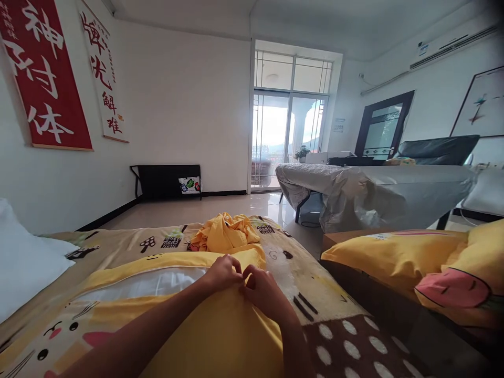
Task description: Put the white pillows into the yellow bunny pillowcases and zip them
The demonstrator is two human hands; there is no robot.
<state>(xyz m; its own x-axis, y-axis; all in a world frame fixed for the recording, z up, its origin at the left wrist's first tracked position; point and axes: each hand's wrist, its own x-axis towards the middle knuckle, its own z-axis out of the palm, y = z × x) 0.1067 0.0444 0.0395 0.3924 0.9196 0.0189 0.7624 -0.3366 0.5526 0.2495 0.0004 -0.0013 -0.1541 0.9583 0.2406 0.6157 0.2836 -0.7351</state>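
Observation:
A yellow pillowcase (232, 325) with a printed cat face lies in front of me. Through its long open slit shows a white pillow (153, 283). At the right end of this slit, my left hand (223, 274) pinches the fabric edge between thumb and fingers. Close beside it, my right hand (263, 291) is also closed in a pinch on the same edge. The fingertips nearly meet; whether they hold a small zipper pull cannot be made out. Just beyond the hands sits a crumpled yellow cloth (226, 235).
Under everything spreads a patterned blanket (311, 294) on a bed. A white pillow (23, 262) rests at the left, and yellow bedding (394, 257) lies on a brown surface at the right. Farther off stand a plastic-covered table (378, 194) and a folded black frame (165, 181).

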